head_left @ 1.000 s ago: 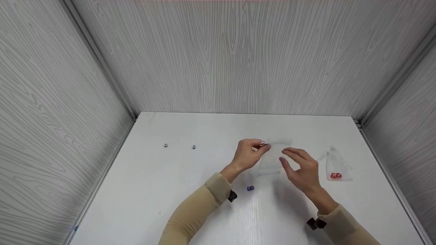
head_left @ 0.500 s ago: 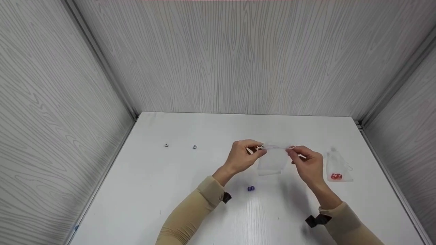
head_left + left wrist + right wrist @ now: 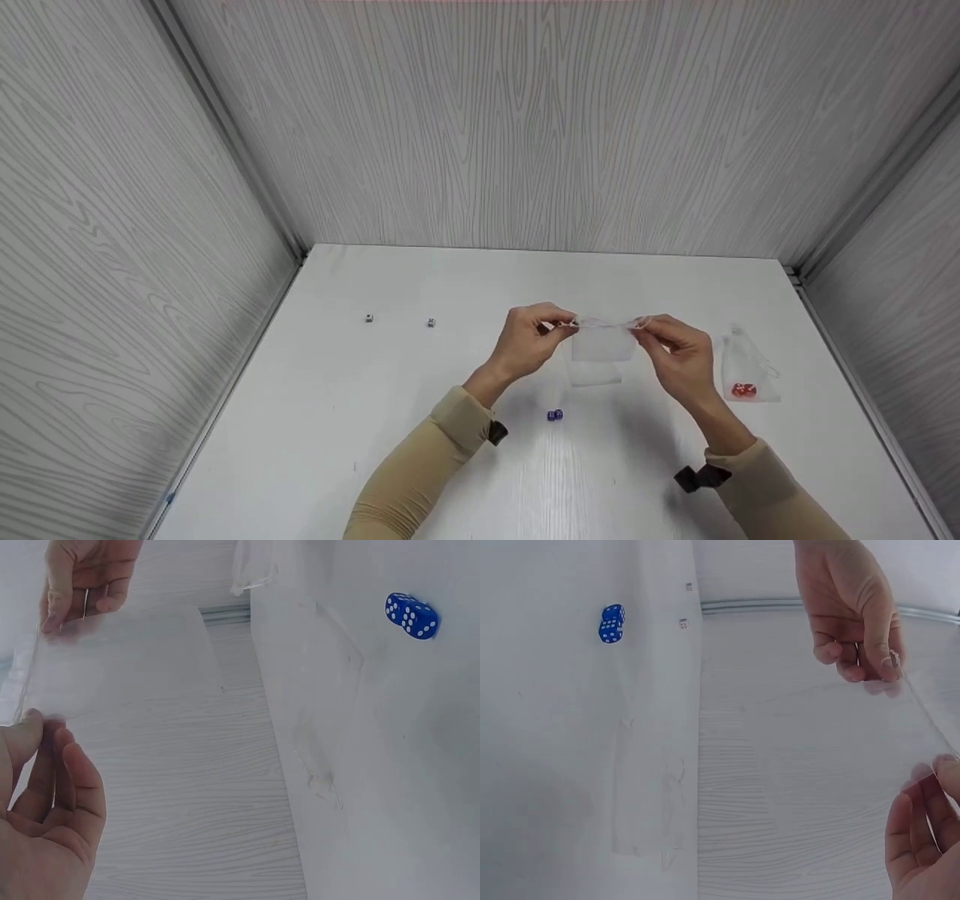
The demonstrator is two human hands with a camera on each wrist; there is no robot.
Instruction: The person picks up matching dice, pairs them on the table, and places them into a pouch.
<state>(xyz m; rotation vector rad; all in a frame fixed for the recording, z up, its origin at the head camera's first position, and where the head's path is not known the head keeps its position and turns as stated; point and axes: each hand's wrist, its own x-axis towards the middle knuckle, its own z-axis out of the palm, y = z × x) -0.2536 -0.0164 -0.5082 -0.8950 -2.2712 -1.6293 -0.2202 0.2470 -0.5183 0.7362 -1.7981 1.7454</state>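
Observation:
A sheer white drawstring pouch (image 3: 602, 343) hangs in the air, stretched between both hands. My left hand (image 3: 525, 339) pinches one top corner between thumb and fingers, and my right hand (image 3: 679, 356) pinches the other. The white cord (image 3: 922, 709) runs along the pouch's top edge in the right wrist view. Below it, another sheer pouch (image 3: 595, 374) lies flat on the table. Two blue dice (image 3: 555, 415) with white dots sit side by side on the table, nearer than the pouches; the left wrist view shows these blue dice (image 3: 412, 615) touching.
At the right, a sheer pouch (image 3: 739, 356) lies with red dice (image 3: 744, 390) inside. Two white dice stand apart on the left: one die (image 3: 369, 319) farther out and one die (image 3: 431, 323) nearer the middle. Grey wood-grain panels (image 3: 495, 135) enclose the white table (image 3: 315, 420).
My right hand has moved from beside the pouch to grip its top corner. The pouch's top edge has been drawn straight between both hands. The dice stay put.

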